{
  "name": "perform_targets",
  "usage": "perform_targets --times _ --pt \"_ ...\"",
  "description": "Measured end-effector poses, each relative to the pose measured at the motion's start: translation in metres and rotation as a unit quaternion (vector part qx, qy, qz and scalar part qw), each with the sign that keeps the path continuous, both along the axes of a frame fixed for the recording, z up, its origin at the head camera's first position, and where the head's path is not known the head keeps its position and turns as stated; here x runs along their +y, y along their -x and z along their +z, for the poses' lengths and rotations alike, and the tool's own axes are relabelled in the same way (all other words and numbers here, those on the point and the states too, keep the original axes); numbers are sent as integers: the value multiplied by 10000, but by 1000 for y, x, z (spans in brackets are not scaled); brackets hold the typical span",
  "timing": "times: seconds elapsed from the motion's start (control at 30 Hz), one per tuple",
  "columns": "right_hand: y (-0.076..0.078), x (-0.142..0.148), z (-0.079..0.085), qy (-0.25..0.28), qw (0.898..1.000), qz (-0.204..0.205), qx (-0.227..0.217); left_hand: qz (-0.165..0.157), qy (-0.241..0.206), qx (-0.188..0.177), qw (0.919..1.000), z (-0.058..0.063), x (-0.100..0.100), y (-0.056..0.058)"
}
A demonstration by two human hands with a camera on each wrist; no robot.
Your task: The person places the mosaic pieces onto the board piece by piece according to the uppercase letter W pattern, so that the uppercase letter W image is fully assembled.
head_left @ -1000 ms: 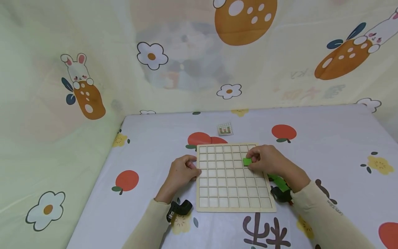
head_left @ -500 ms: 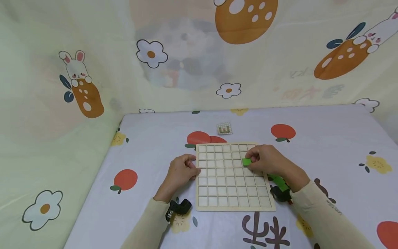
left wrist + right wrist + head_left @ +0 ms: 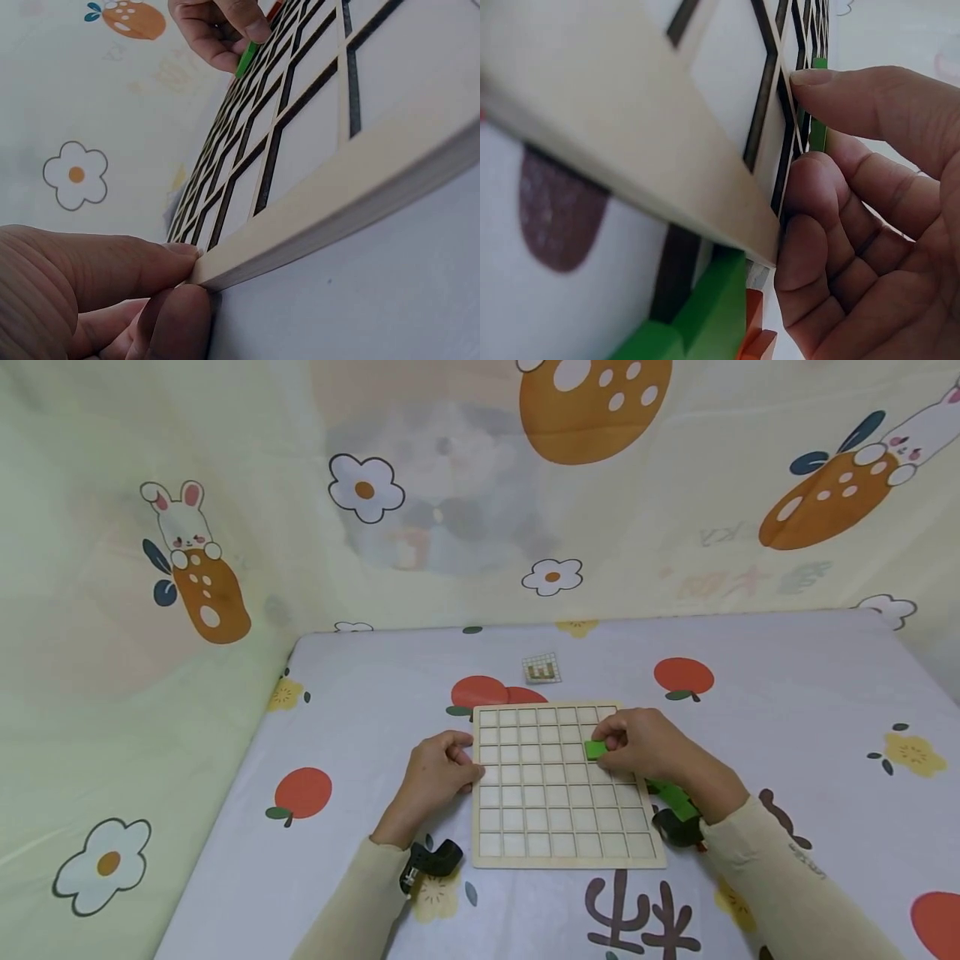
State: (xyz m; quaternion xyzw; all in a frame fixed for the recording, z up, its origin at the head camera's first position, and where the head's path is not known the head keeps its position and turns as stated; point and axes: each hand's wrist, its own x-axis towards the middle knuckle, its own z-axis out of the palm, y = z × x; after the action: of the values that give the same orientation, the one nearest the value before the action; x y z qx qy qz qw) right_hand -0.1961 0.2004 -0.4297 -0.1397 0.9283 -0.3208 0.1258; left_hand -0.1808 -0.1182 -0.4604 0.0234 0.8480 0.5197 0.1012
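Observation:
A square wooden grid board (image 3: 570, 864) lies flat before me, its visible cells pale and bare. My left hand (image 3: 437, 777) pinches the board's left edge; in the left wrist view the thumb (image 3: 150, 264) rests on the rim and a curled finger sits against its side. My right hand (image 3: 647, 746) reaches over the right edge and pinches a small green block (image 3: 595, 750) between thumb and fingers. In the right wrist view that green block (image 3: 820, 135) is close over the grid, partly hidden by the thumb and fingertips.
Several green blocks (image 3: 678, 802) lie beside the board's right edge, partly under my right wrist, with orange-red blocks (image 3: 754, 322) among them. Behind the board lies a small card (image 3: 542, 669) with a grid pattern. A patterned cloth covers the table; curtains hang behind and at left.

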Motion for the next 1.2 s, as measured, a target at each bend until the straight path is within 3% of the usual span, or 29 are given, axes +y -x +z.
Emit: perform_targets --times 0.9,1.2 --pt "-2 1 -2 55 9998 -181 43 45 186 37 9998 4 3 -1" --pt "-9 17 6 396 9972 -446 450 62 260 56 9996 5 4 -2"
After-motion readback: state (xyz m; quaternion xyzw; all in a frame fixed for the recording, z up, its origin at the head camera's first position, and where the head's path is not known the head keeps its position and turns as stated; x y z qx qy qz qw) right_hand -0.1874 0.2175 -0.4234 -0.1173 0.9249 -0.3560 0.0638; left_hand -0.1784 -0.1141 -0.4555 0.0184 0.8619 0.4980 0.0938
